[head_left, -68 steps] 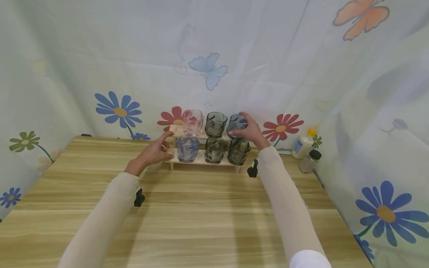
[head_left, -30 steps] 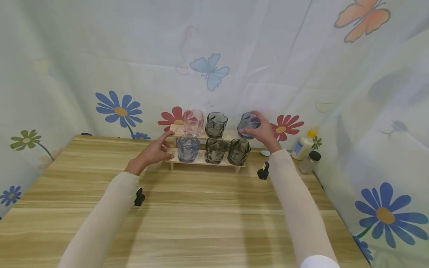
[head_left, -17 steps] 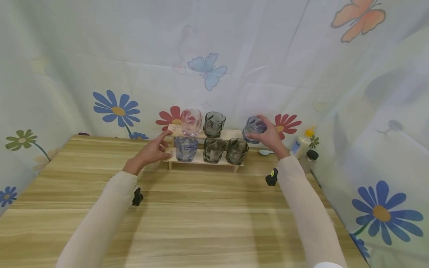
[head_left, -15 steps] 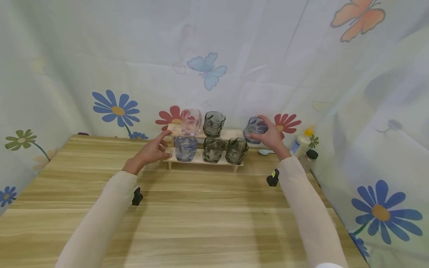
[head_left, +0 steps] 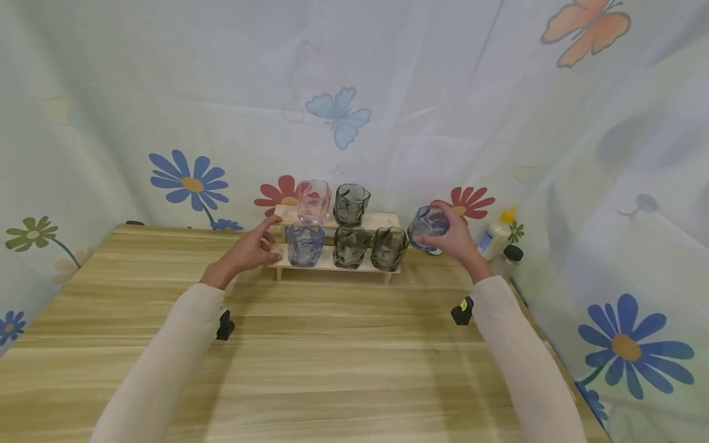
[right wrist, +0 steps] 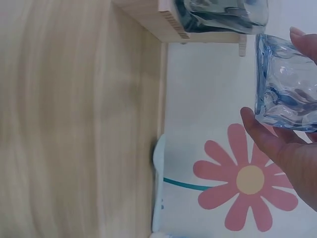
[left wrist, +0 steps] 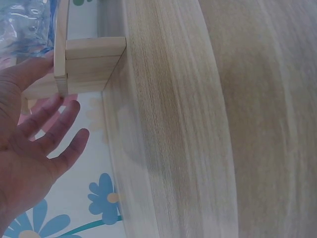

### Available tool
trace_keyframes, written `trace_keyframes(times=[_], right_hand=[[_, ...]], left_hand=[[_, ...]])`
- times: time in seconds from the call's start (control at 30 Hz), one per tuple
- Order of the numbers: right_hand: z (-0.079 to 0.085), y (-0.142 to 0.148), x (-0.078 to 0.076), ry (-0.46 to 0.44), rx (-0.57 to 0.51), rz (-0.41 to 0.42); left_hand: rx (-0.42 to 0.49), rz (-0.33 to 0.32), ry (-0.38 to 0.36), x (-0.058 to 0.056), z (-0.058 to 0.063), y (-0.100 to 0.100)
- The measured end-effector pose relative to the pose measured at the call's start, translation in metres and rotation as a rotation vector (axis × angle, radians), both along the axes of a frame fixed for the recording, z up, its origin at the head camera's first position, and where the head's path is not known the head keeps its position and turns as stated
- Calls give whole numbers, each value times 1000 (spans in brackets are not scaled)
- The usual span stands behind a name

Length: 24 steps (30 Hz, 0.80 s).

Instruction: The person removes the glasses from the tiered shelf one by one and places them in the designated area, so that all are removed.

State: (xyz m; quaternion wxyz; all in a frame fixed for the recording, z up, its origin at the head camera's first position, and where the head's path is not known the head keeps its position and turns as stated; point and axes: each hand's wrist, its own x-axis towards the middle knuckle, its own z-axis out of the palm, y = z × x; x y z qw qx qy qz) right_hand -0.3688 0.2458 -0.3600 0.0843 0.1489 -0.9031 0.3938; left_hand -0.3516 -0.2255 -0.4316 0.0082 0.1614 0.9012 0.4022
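A two-tier wooden display rack stands at the back of the table. My left hand holds its left end, index finger at the upper shelf and thumb at the lower one; the thumb shows against the board in the left wrist view. Beyond the rack's right end, my right hand grips a clear blue glass tumbler, tilted and raised off the rack. On the upper shelf are a pink tumbler and a grey one. The lower shelf bears a blue-violet tumbler and two dark grey tumblers.
At the back right stand a bottle with a yellow cap and a black-lidded jar. A pale spoon lies along the table's back edge. A flowered curtain hangs close behind the rack.
My right hand has lifted the blue tumbler off the upper shelf's right end, carried it rightward, lowered it somewhat and tilted it. My left hand stays at the rack.
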Motion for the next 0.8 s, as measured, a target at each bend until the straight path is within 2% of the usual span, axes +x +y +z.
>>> trace_keyframes(times=[0.27,0.8], right_hand=[[-8,5,18,-79,24,-10],[-33,23,41,-155,54,-29]], left_hand=[[5,-5,4,-1,-1,-1],[11,-10,13,0,-3,-1]])
